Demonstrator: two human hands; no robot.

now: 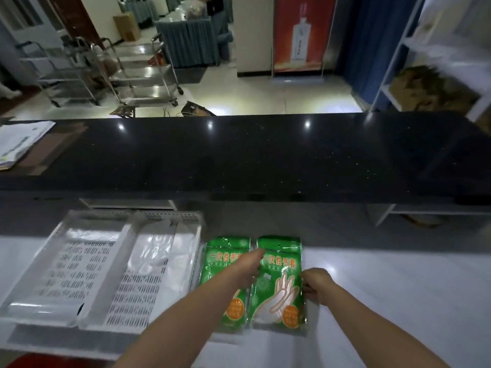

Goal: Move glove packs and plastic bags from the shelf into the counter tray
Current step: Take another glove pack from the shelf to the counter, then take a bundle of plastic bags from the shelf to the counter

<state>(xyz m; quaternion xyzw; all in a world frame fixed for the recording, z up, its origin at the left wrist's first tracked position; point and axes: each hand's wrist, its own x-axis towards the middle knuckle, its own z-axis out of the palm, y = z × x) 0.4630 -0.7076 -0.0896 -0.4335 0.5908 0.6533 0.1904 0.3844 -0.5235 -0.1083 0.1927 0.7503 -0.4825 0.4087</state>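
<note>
Left glove pack [215, 261] and right glove pack [279, 282] lie flat and touching on the white counter [398, 288], just right of the tray [164, 215]. The right hand [314, 281] pinches the right glove pack at its outer edge. The left hand [249, 264] lies extended, fingers straight, over the seam. Recommended: square both together before lifting, as the film looks slippery. Finish: glossy green, orange seals low down. Plastic bags [159, 251] occupy the tray.

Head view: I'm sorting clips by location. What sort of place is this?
Probably a restaurant or banquet hall's service counter: a black stone countertop, steel serving trolleys and skirted tables on the floor beyond, and green disposable glove packs beside a perforated tray.
</note>
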